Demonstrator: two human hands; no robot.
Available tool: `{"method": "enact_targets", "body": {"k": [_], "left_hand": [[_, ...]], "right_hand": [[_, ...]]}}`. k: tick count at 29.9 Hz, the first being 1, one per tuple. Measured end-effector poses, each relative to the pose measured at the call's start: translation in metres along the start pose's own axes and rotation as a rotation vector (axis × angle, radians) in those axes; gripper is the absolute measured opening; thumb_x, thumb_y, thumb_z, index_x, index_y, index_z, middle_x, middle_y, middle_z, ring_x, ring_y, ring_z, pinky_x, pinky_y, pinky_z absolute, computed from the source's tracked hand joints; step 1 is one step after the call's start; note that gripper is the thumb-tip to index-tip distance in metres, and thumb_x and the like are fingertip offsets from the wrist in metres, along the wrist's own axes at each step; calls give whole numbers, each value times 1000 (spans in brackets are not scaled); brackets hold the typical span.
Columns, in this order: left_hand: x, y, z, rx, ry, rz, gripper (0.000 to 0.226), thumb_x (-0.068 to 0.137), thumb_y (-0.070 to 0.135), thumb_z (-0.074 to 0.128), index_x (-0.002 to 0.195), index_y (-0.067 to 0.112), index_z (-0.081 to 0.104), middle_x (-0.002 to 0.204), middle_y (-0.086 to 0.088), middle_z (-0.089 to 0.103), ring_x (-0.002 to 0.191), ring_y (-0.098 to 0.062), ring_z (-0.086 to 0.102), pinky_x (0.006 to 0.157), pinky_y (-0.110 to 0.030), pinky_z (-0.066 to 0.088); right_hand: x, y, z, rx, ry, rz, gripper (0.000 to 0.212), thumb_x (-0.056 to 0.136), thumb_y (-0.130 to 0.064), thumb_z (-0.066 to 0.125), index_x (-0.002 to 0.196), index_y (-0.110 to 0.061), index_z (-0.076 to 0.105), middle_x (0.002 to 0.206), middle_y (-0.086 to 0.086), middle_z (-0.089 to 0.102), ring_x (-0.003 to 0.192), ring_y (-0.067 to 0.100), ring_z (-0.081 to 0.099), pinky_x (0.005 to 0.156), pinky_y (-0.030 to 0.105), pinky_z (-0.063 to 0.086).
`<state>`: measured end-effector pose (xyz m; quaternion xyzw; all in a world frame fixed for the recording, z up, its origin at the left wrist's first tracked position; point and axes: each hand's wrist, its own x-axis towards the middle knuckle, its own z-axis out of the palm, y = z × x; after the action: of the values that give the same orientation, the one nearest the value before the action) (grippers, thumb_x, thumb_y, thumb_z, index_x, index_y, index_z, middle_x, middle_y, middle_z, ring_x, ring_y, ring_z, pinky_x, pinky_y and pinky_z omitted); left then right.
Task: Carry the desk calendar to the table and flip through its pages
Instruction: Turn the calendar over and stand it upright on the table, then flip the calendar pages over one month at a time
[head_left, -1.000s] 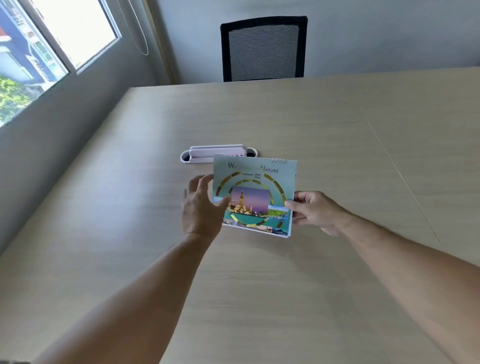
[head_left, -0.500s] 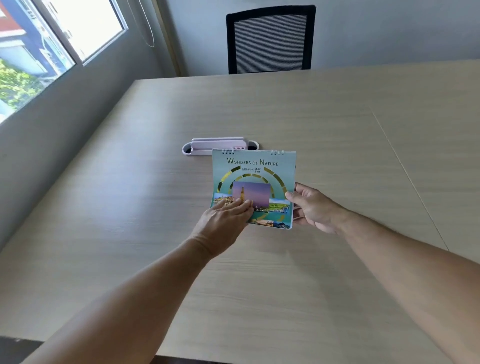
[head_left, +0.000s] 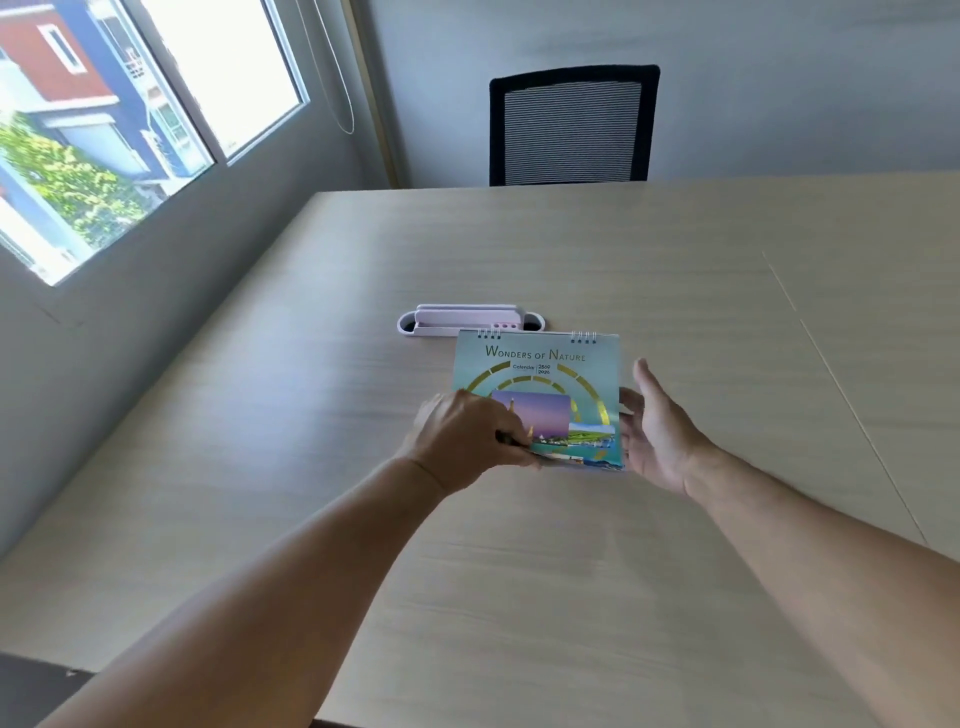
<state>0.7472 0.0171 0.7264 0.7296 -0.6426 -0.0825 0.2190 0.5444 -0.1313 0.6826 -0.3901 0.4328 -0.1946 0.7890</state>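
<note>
The desk calendar (head_left: 550, 374), teal with a "Wonders of Nature" cover and wire rings along its top edge, stands on the light wooden table (head_left: 675, 291) in the middle of the view. My left hand (head_left: 467, 436) grips its lower left corner, fingers pinching the bottom edge of the cover. My right hand (head_left: 657, 428) is beside the calendar's right edge with fingers spread apart; its lower fingers seem to touch the edge, but it does not grip.
A white oblong desk organizer (head_left: 470, 319) lies just behind the calendar. A black mesh-backed chair (head_left: 571, 124) stands at the table's far side. A window (head_left: 104, 104) fills the left wall. The table's near edge runs along the bottom left.
My left hand has slid from the calendar's left side to its lower left corner and pinched the cover. My right hand has let go of the right edge and spread out.
</note>
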Motion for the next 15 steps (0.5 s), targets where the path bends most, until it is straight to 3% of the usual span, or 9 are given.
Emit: {"method": "enact_targets", "body": {"k": [4, 8, 12, 15], "left_hand": [[13, 13, -25, -137, -34, -60, 29, 56, 57, 91, 72, 34, 84, 59, 12, 70, 61, -14, 59, 58, -35, 45], [25, 19, -42, -173, -100, -78, 32, 51, 61, 91, 72, 37, 83, 64, 8, 74, 72, -21, 65, 61, -39, 50], [32, 17, -45, -201, -174, -86, 37, 46, 70, 87, 70, 43, 81, 68, 4, 76, 82, -29, 68, 70, -52, 57], [33, 20, -46, -243, -181, -96, 37, 46, 67, 89, 69, 38, 82, 68, -1, 76, 79, -33, 67, 65, -48, 55]], "right_hand": [[1, -3, 0, 15, 4, -7, 82, 95, -77, 25, 134, -16, 64, 124, 15, 74, 118, 35, 69, 100, 48, 53], [3, -4, -4, -75, 10, -30, 77, 97, -73, 29, 137, -17, 63, 130, 12, 72, 123, 31, 66, 109, 48, 47], [8, -3, -10, -105, 52, -79, 75, 97, -71, 33, 139, -15, 60, 129, 13, 72, 117, 29, 69, 105, 48, 50], [9, -4, -13, -124, 73, -96, 71, 96, -73, 33, 142, -24, 55, 120, 16, 75, 112, 33, 71, 104, 48, 51]]}}
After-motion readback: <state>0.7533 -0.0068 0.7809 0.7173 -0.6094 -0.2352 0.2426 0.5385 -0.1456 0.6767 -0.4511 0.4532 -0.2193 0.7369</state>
